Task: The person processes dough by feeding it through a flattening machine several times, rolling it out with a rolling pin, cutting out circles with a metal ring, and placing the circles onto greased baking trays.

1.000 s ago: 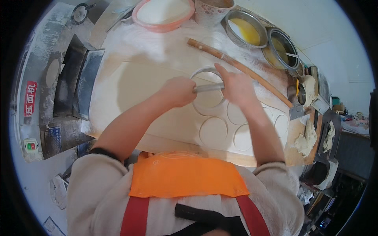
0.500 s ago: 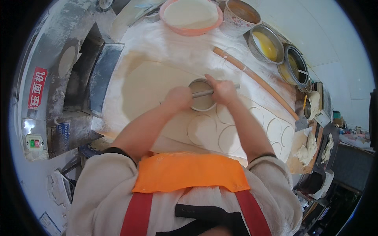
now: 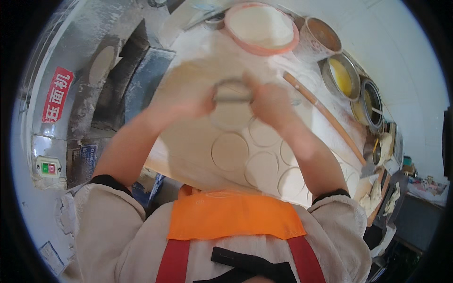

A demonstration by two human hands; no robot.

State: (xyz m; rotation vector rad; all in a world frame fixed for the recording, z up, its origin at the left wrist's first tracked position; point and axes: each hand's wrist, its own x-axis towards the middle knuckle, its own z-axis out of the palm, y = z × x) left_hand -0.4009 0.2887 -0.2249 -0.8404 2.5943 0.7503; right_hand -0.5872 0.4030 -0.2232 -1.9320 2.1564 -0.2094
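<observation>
One metal ring cutter (image 3: 233, 99), motion-blurred, upper centre of frame; left hand (image 3: 193, 100) and right hand (image 3: 271, 104) at opposite sides, fingers curled, holding it. One dough sheet (image 3: 194, 142), centre, bearing cut circles (image 3: 230, 152).

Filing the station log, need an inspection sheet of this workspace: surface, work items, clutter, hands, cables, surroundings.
Surface: table dusted with white powder.
Work items: cutter over dough sheet, blurred, contact unclear; several rounds outlined in the sheet.
Clutter: rolling pin right of the hands; pink basin, bucket, metal bowl and pot along the far right side.
Hands: left hand and right hand grip opposite ends of the cutter's handle.
Cables: nothing seen.
Surroundings: metal machine left, pale wall right.
</observation>
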